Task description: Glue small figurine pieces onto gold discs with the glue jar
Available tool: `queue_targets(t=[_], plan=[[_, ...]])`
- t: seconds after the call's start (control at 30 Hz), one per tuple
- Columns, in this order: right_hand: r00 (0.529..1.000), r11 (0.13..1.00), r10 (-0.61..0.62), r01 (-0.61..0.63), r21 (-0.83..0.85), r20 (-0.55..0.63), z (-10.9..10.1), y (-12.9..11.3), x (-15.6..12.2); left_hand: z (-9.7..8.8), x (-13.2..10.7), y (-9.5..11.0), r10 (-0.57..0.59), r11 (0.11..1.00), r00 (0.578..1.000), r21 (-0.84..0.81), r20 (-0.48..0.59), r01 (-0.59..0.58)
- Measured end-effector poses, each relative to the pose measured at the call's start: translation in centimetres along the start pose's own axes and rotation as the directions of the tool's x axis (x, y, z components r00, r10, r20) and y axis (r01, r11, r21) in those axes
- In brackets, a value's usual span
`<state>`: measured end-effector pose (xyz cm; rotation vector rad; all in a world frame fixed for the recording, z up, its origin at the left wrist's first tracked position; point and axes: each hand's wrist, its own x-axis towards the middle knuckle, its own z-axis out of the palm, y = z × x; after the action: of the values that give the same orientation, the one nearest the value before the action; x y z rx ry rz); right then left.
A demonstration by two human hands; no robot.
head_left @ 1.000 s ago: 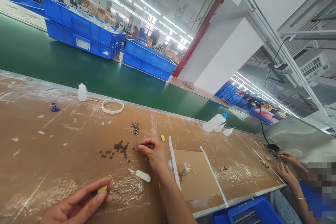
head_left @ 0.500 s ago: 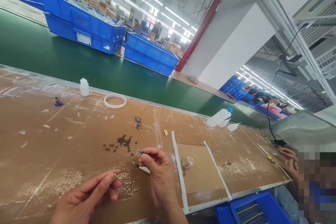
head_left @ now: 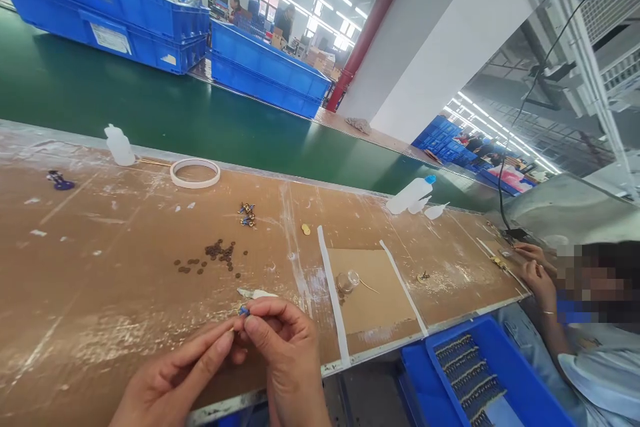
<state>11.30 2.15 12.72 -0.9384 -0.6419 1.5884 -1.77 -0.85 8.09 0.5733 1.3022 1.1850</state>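
Observation:
My right hand [head_left: 287,347] pinches a tiny blue figurine [head_left: 244,311] between thumb and forefinger. My left hand [head_left: 183,370] is closed in a pinch, its fingertips meeting the right hand's just below the figurine. A small brownish disc showed in the left fingertips a moment before; now the fingers mostly hide it. Beyond the hands lies a loose pile of dark brown discs [head_left: 220,252]. Several blue and gold figurines [head_left: 247,215] stand in a cluster behind them. Close to the right fingertips rests a white tube [head_left: 257,293], partly hidden by the hand.
A tape roll [head_left: 195,173] and a white bottle [head_left: 120,145] sit along the back edge. To the right, a clear cup [head_left: 349,281] stands on a cardboard sheet [head_left: 385,313] edged with white strips. A co-worker's hands [head_left: 535,267] are at far right, above a blue bin [head_left: 520,380].
My hands have come together, bringing the figurine and the left fingertips into contact or nearly so. The view has shifted, so the table's front edge now shows beneath my hands.

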Motion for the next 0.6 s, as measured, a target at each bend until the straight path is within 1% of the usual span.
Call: queue_targets(t=[0.13,0.27,0.37,0.43,0.5,0.6], plan=[[1.0,1.0,-0.014,0.014,-0.026,-0.013,-0.2,-0.7,-0.2,0.1,0.4,-0.3,0.08,0.995,0.997,0.062,0.0,-0.079],[0.999,0.999,0.02,-0.022,-0.046,-0.044,-0.5,-1.6,-0.6,1.2,-0.1,0.6,0.107,0.992,0.994,0.063,-0.026,-0.105],[0.997,0.997,0.075,-0.076,-0.035,-0.019,-0.5,-2.2,-1.0,2.0,-0.4,1.4,0.02,0.999,1.0,0.031,0.001,-0.02],[0.995,0.995,0.095,-0.095,-0.021,-0.008,-0.5,-2.5,-1.3,2.3,-0.6,1.9,-0.051,0.999,0.998,-0.001,0.026,0.051],[0.994,0.994,0.106,-0.106,-0.014,-0.018,-0.4,-2.6,-1.5,2.3,-0.7,2.1,-0.097,0.995,0.994,-0.031,0.051,0.099],[0.994,0.996,0.092,-0.091,0.011,-0.063,-0.4,-2.6,-1.7,2.5,-0.6,2.3,-0.134,0.987,0.991,-0.084,0.018,0.135]])
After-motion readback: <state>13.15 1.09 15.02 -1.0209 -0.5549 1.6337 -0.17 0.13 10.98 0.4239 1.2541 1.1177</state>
